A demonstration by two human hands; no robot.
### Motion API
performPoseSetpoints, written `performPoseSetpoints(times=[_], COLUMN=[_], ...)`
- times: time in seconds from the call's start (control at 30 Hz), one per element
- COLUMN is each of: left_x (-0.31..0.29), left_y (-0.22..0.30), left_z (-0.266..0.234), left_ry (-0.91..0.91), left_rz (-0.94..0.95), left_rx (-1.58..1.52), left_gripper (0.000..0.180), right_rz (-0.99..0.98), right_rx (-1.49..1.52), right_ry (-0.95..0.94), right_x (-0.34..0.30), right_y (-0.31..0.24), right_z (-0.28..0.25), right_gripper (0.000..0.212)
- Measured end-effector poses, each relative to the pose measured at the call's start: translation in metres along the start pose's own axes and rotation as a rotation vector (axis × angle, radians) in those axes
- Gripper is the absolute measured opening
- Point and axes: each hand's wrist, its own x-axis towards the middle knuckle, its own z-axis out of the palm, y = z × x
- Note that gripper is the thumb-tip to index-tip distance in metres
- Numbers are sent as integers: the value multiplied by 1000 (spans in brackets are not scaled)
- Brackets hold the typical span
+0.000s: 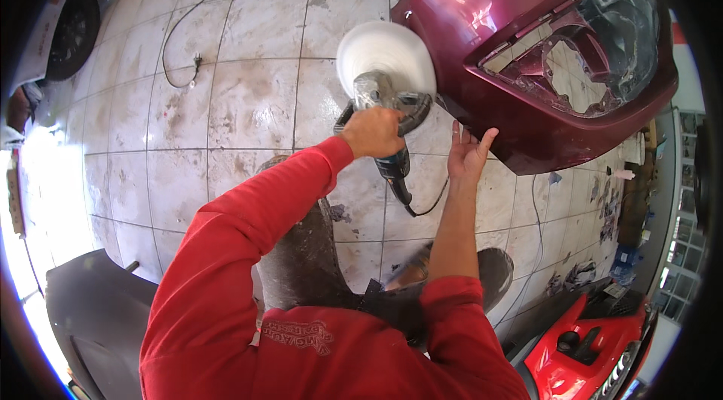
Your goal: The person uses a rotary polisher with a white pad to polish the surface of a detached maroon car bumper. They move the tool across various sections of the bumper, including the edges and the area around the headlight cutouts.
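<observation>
A: State of hands?

B: L hand [373, 131] is found wrapped round the polisher [393, 165], fingers clamped on it. R hand [468, 157] is held open, fingers apart; contact w/ the panel edge can't be confirmed.

A: Pos. of the work?

B: The pad [385, 52] is located just beyond L hand, on the polisher's head. The maroon bumper cover [482, 23] is found ahead and right of L hand, directly beyond R hand. Pad rim is seen against the bumper cover's near-left edge; actual contact can't be told.

A: Rec. for polisher handling?

B: Pad should be laid near flat, w/ light, even pressure and overlapped passes. Edges should be eased over; paint there is judged most easily burned. Bumper cover should be steadied by R hand, fingers well clear of pad. The cord [433, 209], below L hand, should be routed away from pad.

A: Qty?

B: Counted: hands, 2; polisher, 1; pad, 1; bumper cover, 1; dark grey panel [98, 317], 1, below and left of L hand; red body part [556, 366], 1, below and right of R hand; loose plug [197, 60], 1, ahead and left of L hand; tyre [73, 33], 1, farther left.
</observation>
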Motion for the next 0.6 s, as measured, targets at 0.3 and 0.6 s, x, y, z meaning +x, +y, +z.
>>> performPoseSetpoints(times=[0.3,0.6], left_x=[-31,-28], left_y=[23,9], left_z=[30,20], left_ry=[67,160], left_rz=[-106,-221], left_rx=[-174,-212], left_gripper=[44,44], right_rz=[-172,-117], right_rx=[-215,-137], right_ry=[-191,-219], right_x=[1,-10], right_y=[11,22], right_z=[-3,14], right_gripper=[92,93])
